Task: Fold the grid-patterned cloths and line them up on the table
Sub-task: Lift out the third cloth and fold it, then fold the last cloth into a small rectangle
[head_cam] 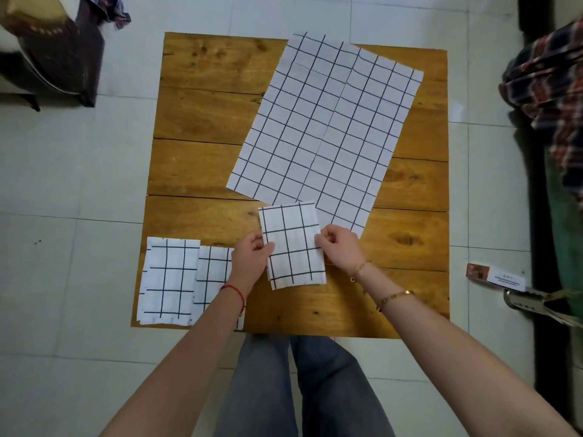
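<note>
Both hands pinch the side edges of a small folded white cloth with black grid lines (292,246): the left hand (250,258) has thumb and fingers closed on its left edge, the right hand (337,246) on its right. It lies slightly tilted on the wooden plank table (202,121), its far edge overlapping the large unfolded grid cloth (321,121). To line it up well, I would square it and slide it beside the two folded grid cloths (183,280) at the near left. Both forearms reach in from below, wrists low.
</note>
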